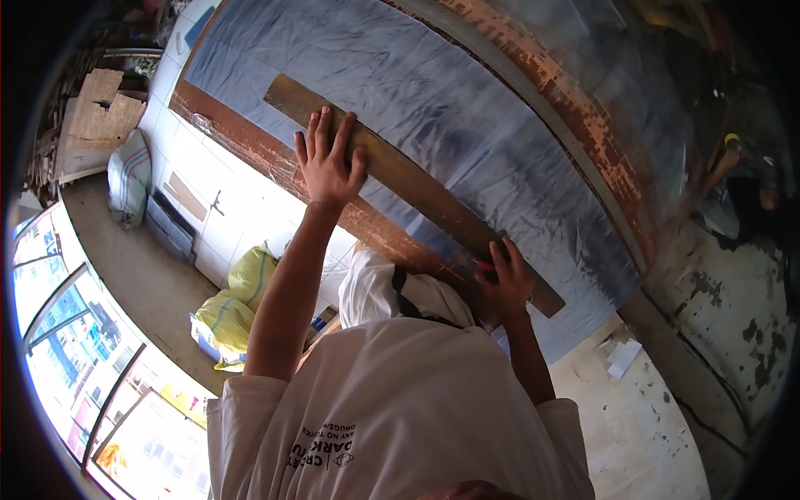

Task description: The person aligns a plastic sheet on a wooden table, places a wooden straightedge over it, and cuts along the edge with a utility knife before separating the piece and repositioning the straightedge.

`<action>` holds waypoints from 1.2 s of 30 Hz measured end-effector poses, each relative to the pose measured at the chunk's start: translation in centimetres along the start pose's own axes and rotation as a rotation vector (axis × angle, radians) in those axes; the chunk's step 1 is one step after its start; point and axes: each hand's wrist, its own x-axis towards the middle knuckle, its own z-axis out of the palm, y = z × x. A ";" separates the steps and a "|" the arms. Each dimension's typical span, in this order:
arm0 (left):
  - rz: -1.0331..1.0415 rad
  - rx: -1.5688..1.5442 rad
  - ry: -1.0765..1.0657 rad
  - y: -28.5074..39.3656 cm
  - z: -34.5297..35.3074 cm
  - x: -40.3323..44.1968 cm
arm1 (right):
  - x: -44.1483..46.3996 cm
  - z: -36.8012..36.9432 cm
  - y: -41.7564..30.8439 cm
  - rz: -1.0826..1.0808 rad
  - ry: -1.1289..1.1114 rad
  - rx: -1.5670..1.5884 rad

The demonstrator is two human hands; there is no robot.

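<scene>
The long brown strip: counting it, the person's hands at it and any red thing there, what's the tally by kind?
Long brown strip: 1
Hands: 2 (left hand, right hand)
Small red object at the right hand: 1
Total: 4

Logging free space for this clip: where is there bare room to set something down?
The sheet looks bare between the plank and the far brick-patterned strip, and past the plank's upper-left end in view. Crowded: the plank itself, under the left hand and right hand.
</scene>
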 end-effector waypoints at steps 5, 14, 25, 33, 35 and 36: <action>-0.002 -0.009 0.004 -0.1 0.0 0.0 | 0.2 0.0 0.0 -0.010 0.018 -0.006; -0.009 -0.002 -0.009 -0.1 0.0 -0.1 | 0.1 0.1 -0.1 0.052 -0.022 0.017; -0.034 -0.061 -0.016 -0.4 0.2 -0.1 | 1.6 -1.4 -0.7 0.137 -0.036 0.184; -0.010 -0.042 -0.019 -0.2 -0.3 -0.2 | 10.6 -0.3 -7.6 0.103 0.081 0.378; -0.010 -0.043 -0.010 -0.1 -0.4 -0.2 | 12.9 2.7 -8.6 0.077 0.110 0.390; -0.008 -0.045 -0.009 -0.1 -0.5 -0.2 | 14.2 3.9 -9.2 0.272 0.007 0.533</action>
